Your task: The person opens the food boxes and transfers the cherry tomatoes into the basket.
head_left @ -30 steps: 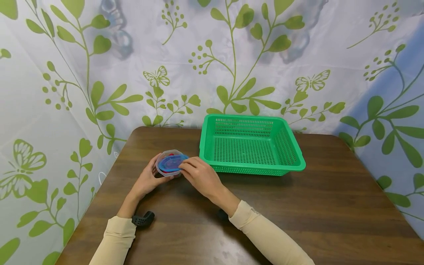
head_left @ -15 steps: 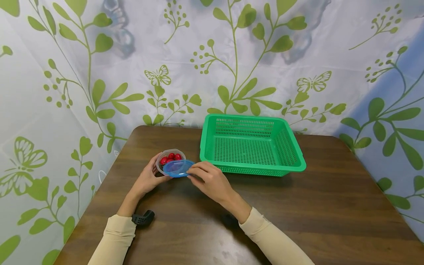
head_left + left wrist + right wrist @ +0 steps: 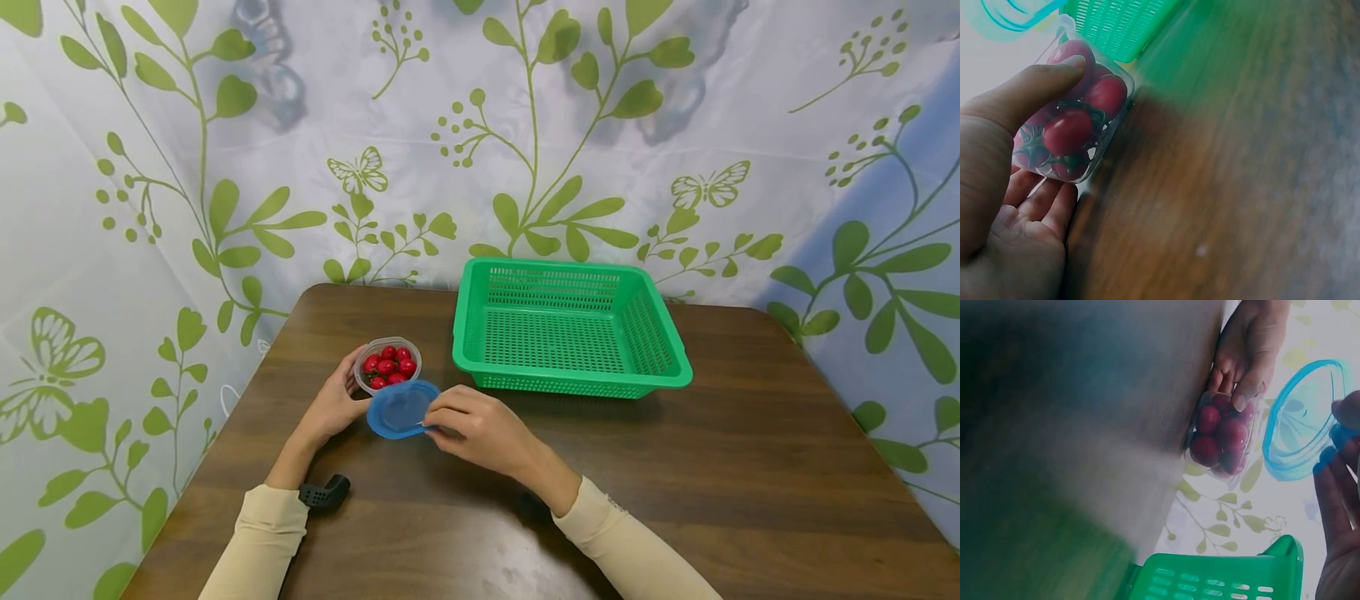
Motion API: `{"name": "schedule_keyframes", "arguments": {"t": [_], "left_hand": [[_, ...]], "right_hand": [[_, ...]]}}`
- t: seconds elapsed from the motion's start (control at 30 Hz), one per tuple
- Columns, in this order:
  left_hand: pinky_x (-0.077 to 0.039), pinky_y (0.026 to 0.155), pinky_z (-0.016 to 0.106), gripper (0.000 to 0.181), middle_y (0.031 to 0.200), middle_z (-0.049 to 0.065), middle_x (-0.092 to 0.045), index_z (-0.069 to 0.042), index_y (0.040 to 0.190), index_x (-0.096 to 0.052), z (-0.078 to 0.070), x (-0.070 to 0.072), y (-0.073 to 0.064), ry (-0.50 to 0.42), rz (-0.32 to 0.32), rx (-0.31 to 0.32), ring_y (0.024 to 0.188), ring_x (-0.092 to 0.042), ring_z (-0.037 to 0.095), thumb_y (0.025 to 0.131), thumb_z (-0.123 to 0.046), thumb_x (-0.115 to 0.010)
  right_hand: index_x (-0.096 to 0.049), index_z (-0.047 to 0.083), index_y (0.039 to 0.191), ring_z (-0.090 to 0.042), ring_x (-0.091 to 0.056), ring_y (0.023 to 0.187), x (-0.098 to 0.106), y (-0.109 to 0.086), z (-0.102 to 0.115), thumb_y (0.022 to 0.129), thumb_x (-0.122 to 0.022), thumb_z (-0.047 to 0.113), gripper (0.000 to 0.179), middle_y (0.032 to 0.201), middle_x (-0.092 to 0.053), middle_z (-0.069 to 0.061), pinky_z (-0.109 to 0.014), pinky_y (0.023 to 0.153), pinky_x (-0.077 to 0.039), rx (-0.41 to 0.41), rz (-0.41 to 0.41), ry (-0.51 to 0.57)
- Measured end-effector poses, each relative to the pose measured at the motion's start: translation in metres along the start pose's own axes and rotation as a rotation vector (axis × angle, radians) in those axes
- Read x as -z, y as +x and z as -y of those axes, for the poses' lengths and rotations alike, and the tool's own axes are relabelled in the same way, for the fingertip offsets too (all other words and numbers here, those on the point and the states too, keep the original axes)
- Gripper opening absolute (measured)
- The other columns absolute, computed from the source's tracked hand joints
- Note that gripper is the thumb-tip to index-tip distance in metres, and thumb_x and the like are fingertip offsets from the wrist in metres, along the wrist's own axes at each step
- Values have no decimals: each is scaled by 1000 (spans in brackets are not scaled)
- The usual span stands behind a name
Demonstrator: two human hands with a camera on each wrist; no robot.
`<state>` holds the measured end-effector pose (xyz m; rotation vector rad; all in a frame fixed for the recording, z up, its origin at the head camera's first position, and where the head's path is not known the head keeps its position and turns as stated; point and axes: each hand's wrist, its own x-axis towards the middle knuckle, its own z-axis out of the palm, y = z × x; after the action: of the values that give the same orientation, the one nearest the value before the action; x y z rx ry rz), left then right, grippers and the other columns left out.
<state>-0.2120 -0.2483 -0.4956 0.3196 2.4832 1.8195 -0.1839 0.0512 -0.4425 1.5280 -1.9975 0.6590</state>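
My left hand [image 3: 332, 406] grips a small clear plastic container [image 3: 1124, 74] by its side, with the thumb over the near wall and the fingers behind and under it. Several red cherry tomatoes [image 3: 386, 367], some with green stems, fill the container, which stands uncovered on the table. Between thumb and fingers my right hand [image 3: 480, 429] pinches the edge of a translucent blue lid [image 3: 399, 410]. In the head view the lid is held just in front of the container; the right wrist view shows the lid [image 3: 1297, 464] apart from it.
A green perforated basket [image 3: 573, 379] with nothing in it stands at the back of the brown wooden table [image 3: 720, 467], right of the container. Behind the table hangs a white cloth [image 3: 420, 192] with green leaf and butterfly prints.
The right hand has drawn the blue lid off the container, toward the body and slightly right, uncovering the tomatoes. The left hand keeps its hold in nearly the same place.
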Motion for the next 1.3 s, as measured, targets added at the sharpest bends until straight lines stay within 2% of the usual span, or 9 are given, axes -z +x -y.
{"name": "schedule_keyframes", "arguments": {"t": [0.07, 0.17, 0.37, 0.53, 0.73, 0.9, 1.07, 1.3], "left_hand": [[-28, 123, 46, 99, 167, 21, -27, -6, 164, -19, 0, -1, 0, 5, -3, 2, 154, -30, 40, 87, -4, -81], [-27, 123, 53, 100, 166, 21, -29, -8, 164, -19, -1, -1, 1, 17, -7, 13, 153, -31, 40, 87, -9, -84], [-27, 124, 55, 104, 166, 19, -29, -11, 164, -19, -3, -2, 2, 32, -19, 35, 153, -31, 38, 86, -16, -86], [-28, 124, 54, 104, 167, 19, -29, -10, 164, -18, -2, -2, 2, 40, -18, 37, 153, -31, 38, 86, -16, -86], [-28, 123, 53, 103, 166, 20, -29, -10, 164, -19, -1, -3, 2, 45, -24, 32, 153, -32, 38, 86, -16, -86], [-27, 124, 55, 103, 167, 18, -28, -11, 164, -19, -1, -2, 2, 36, -18, 35, 153, -32, 38, 86, -18, -86], [-26, 125, 55, 102, 167, 16, -29, -13, 164, -20, -1, -2, 1, 25, -15, 44, 153, -32, 37, 87, -20, -86], [-25, 125, 56, 102, 167, 18, -28, -12, 164, -19, -2, -2, 1, 30, -16, 39, 153, -31, 38, 87, -20, -86]], "right_hand": [[-77, 13, 100, -11, -65, 100, 0, -1, 2, 82, -87, 12, 20, 102, -72, 3, -15, 95, -53, 34, 28, 13], [-76, 14, 100, -10, -65, 103, -1, -3, 4, 87, -83, 13, 15, 103, -71, 4, -14, 97, -51, 84, 87, 48], [-76, 17, 100, -8, -64, 106, -3, -5, 10, 92, -79, 17, 9, 105, -70, 8, -12, 100, -48, 134, 220, 114], [-75, 19, 102, -6, -62, 107, -7, -6, 16, 94, -76, 18, 8, 106, -69, 10, -10, 102, -45, 132, 330, 163], [-74, 20, 103, -5, -60, 106, -11, -7, 20, 94, -76, 17, 9, 105, -68, 11, -8, 100, -44, 116, 419, 220], [-76, 21, 105, -4, -59, 106, -13, -8, 22, 95, -77, 26, 11, 107, -69, 12, -6, 100, -42, 130, 500, 213], [-79, 22, 107, -2, -59, 107, -15, -9, 22, 96, -75, 36, 18, 108, -69, 12, -5, 100, -41, 135, 552, 202], [-79, 22, 108, -2, -59, 108, -16, -10, 22, 95, -76, 37, 21, 110, -70, 12, -7, 101, -41, 114, 562, 216]]}}
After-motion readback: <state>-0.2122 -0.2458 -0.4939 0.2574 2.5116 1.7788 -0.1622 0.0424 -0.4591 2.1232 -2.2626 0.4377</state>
